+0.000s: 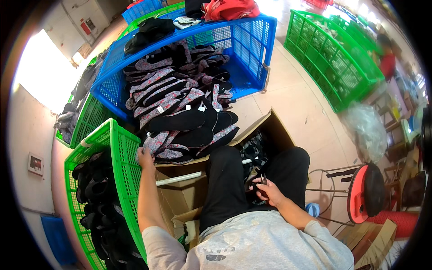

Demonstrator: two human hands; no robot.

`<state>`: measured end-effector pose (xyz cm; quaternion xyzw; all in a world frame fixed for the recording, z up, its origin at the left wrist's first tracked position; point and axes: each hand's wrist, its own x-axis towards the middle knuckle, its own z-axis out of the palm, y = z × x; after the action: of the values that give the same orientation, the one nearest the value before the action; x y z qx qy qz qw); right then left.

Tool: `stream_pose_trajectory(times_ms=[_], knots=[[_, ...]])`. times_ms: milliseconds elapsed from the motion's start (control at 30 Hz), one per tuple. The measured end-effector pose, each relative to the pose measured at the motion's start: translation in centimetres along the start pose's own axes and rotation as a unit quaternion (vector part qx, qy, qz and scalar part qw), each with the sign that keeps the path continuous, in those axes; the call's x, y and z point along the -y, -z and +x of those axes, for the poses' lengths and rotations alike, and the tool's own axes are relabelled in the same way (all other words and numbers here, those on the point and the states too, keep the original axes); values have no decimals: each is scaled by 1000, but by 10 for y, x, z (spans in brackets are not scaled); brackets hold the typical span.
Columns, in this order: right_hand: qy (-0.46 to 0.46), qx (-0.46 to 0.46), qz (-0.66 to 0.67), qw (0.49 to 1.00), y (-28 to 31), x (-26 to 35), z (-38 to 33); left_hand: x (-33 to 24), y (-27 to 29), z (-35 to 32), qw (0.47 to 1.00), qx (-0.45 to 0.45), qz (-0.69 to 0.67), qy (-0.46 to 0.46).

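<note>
My left hand [145,157] reaches out to the near left edge of a large pile of floral slippers [166,96] with black soles. Its fingers are closed on the end of one grey-and-pink floral slipper [156,142]. Over my lap, my right hand [270,192] is closed around a small pair of thread snips [263,179], the tips pointing away from me. The pile spills out of a blue plastic crate [249,56] lying on its side. Small white tags show on several slippers.
Left of me stands a green crate [127,180] of black slippers. An open cardboard box [274,123] holds dark patterned pieces between my knees, and a white bar [180,179] crosses beside my leg. A red-and-black stool [360,193] is at right; green crates [333,63] stand beyond.
</note>
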<state>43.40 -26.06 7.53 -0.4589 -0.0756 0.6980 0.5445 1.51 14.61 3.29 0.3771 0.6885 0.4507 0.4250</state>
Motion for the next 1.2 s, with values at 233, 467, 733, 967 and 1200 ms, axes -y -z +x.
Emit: stream_pose_trajectory(times_ms=[233, 467, 733, 967, 1200], knots=[[-1, 8, 4, 1000, -5, 3, -3, 5, 7, -9, 980, 48, -176, 74], [16, 21, 10, 1000, -4, 3, -7, 3, 21, -132, 951, 72, -291, 79], [7, 14, -3, 1000, -9, 2, -6, -38, 75, -279, 927, 166, -321, 97], [7, 3, -67, 998, -22, 4, -4, -48, 70, -292, 876, 202, -425, 104], [34, -16, -45, 998, -17, 1, -7, -28, 52, -261, 849, 151, -498, 92]])
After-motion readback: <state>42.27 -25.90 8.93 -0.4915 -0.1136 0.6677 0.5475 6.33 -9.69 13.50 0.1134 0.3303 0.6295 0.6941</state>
